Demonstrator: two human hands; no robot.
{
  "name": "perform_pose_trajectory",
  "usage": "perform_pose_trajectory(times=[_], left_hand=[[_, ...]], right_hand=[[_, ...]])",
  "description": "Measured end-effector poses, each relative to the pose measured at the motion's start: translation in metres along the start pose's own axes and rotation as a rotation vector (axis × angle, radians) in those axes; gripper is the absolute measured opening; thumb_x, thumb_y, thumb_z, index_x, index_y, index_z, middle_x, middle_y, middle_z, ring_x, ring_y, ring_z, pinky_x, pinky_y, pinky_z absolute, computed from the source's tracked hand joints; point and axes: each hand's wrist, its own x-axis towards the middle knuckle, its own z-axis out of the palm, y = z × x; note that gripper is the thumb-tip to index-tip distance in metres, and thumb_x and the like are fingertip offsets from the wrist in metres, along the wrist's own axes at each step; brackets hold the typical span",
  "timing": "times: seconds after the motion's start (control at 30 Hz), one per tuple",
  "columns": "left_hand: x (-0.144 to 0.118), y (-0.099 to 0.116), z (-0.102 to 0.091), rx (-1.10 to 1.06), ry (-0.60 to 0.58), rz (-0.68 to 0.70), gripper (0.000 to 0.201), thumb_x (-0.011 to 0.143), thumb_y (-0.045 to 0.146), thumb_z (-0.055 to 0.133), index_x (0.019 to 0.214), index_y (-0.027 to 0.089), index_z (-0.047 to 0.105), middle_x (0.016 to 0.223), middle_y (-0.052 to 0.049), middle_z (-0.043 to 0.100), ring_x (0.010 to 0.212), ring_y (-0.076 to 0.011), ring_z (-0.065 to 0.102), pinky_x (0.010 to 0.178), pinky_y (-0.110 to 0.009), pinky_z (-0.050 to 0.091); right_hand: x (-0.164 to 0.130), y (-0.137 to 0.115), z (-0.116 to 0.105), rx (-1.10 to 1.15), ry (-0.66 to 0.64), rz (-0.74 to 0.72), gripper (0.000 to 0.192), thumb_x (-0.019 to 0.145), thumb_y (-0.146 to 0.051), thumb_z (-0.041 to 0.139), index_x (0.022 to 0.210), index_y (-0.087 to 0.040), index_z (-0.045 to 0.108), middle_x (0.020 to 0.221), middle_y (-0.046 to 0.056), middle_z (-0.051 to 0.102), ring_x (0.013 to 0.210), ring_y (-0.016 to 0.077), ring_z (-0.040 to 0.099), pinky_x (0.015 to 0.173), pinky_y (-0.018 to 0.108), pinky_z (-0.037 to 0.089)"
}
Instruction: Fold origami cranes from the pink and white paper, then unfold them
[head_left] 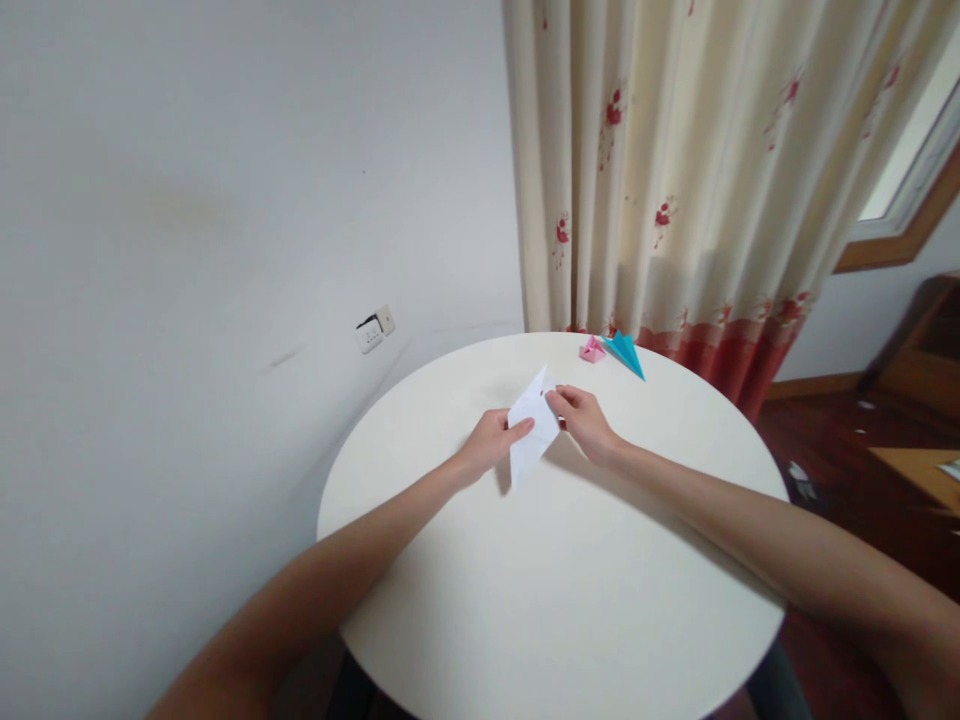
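Paper [532,430], white and partly folded into a pointed shape, sits between the two hands just above the round counter [570,600]. On its left side the left hand [491,442] pinches the lower edge, thumb on top and fingers curled beneath. On its right side the right hand [585,418] pinches the upper flap with thumb and forefinger pressed together. Both grips are light and near the edges, so I judge the sheet could slip or twist if one hand pulls harder than the other, skewing the crease or tearing the thin point. Beyond the right hand, well apart near the far rim, lie a small pink folded piece [592,350] and a blue folded piece [625,352], touching or nearly so; a wide sweep of the right forearm might brush them towards the curtain [675,180].
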Motion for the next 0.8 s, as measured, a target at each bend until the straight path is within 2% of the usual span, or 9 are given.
perform_pose_trajectory(times=[0.17, 0.3, 0.47, 0.63, 0.73, 0.8], left_hand=[[0.000, -0.003, -0.006, -0.083, -0.100, -0.013, 0.052, 0.072, 0.054, 0.070, 0.099, 0.010, 0.070, 0.095, -0.010, 0.071, 0.084, -0.0224, 0.064, 0.076, -0.030, 0.045], [-0.002, -0.002, -0.014, -0.117, -0.157, -0.071, 0.051, 0.071, 0.053, 0.071, 0.098, 0.010, 0.069, 0.094, -0.011, 0.071, 0.076, -0.0189, 0.062, 0.069, -0.027, 0.045], [-0.004, 0.001, -0.019, -0.166, -0.243, -0.143, 0.045, 0.071, 0.049, 0.072, 0.090, 0.009, 0.068, 0.079, -0.008, 0.068, 0.064, -0.0139, 0.058, 0.061, -0.024, 0.044], [-0.002, 0.000, -0.018, -0.208, -0.218, -0.167, 0.043, 0.070, 0.048, 0.073, 0.090, 0.010, 0.067, 0.078, -0.008, 0.068, 0.063, -0.0143, 0.058, 0.060, -0.025, 0.045], [-0.003, 0.002, -0.017, -0.224, -0.214, -0.183, 0.042, 0.070, 0.047, 0.073, 0.089, 0.011, 0.066, 0.075, -0.008, 0.067, 0.061, -0.0139, 0.058, 0.059, -0.025, 0.045], [-0.004, 0.003, -0.017, -0.215, -0.233, -0.202, 0.041, 0.070, 0.046, 0.073, 0.089, 0.011, 0.065, 0.074, -0.007, 0.067, 0.060, -0.0137, 0.058, 0.058, -0.024, 0.045]], right_hand=[[0.009, 0.000, -0.010, -0.021, 0.043, -0.103, 0.032, 0.077, -0.049, 0.061, 0.071, -0.018, 0.061, 0.064, 0.000, 0.057, 0.058, 0.0117, 0.052, 0.053, 0.024, 0.044], [0.011, -0.002, -0.019, -0.145, 0.018, -0.235, 0.032, 0.081, -0.049, 0.058, 0.075, -0.018, 0.064, 0.064, 0.001, 0.059, 0.055, 0.0121, 0.051, 0.052, 0.026, 0.043], [0.010, -0.008, -0.025, -0.232, 0.061, -0.356, 0.030, 0.083, -0.047, 0.056, 0.088, -0.019, 0.067, 0.070, 0.002, 0.062, 0.058, 0.0131, 0.054, 0.055, 0.027, 0.044], [0.003, -0.018, -0.025, -0.269, 0.022, -0.413, 0.036, 0.090, -0.049, 0.044, 0.100, -0.021, 0.064, 0.084, 0.004, 0.064, 0.070, 0.0153, 0.058, 0.062, 0.028, 0.047], [0.000, -0.022, -0.025, -0.399, -0.004, -0.458, 0.030, 0.087, -0.048, 0.052, 0.098, -0.022, 0.064, 0.093, 0.005, 0.064, 0.082, 0.0177, 0.059, 0.067, 0.028, 0.047], [0.001, -0.022, -0.025, -0.448, 0.007, -0.472, 0.026, 0.086, -0.045, 0.054, 0.091, -0.022, 0.065, 0.089, 0.005, 0.063, 0.082, 0.0178, 0.058, 0.067, 0.028, 0.047]])
